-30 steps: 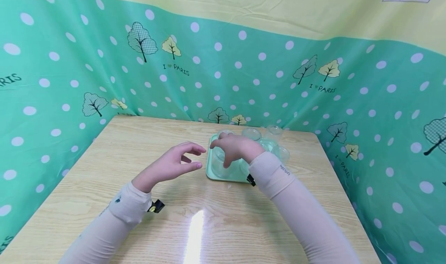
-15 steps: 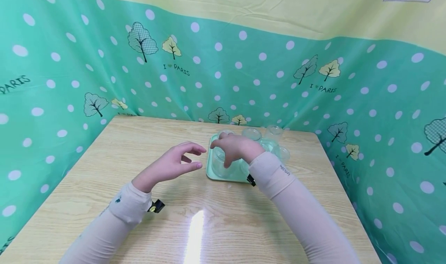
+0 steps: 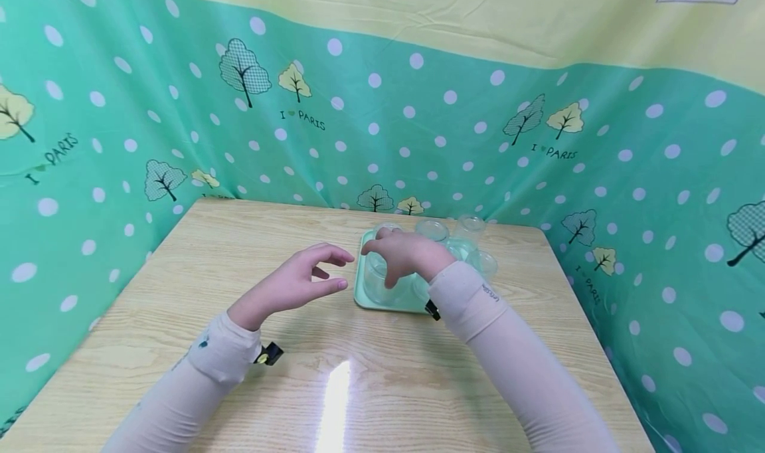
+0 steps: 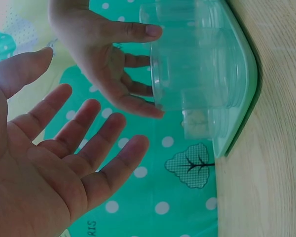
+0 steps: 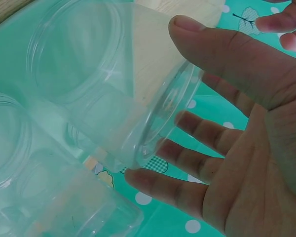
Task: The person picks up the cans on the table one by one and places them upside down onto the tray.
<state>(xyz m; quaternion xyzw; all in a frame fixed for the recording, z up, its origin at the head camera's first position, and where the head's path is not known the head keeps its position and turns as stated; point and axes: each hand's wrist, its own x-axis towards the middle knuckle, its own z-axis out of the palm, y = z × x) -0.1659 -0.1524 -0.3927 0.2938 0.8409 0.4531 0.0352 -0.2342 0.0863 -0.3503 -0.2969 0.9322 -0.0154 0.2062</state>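
My right hand (image 3: pixel 406 250) is over a clear round plastic jar (image 3: pixel 378 288) on a light green tray (image 3: pixel 358 297). In the right wrist view its thumb (image 5: pixel 187 27) stands above the jar's rim (image 5: pixel 175 94), while the spread fingers (image 5: pixel 187 190) reach along the rim's far side. The left wrist view has the same right hand (image 4: pixel 101 54) above the upright jar (image 4: pixel 192 69), fingertips right at its upper edge. Left of the tray, my left hand (image 3: pixel 293 281) hovers with nothing in it; its fingers (image 4: pixel 113 168) are spread and relaxed.
More clear plastic containers crowd the tray's right and back, including one at the back (image 3: pixel 431 230), another behind it (image 3: pixel 471 226) and one at the right (image 3: pixel 487 264). The wooden table (image 3: pixel 335 400) ends at a green dotted curtain (image 3: pixel 335 134) at the back and sides.
Both hands and the containers stay where they were. Only the curtain at the far left moves, its printed words and dots drifting to the right.
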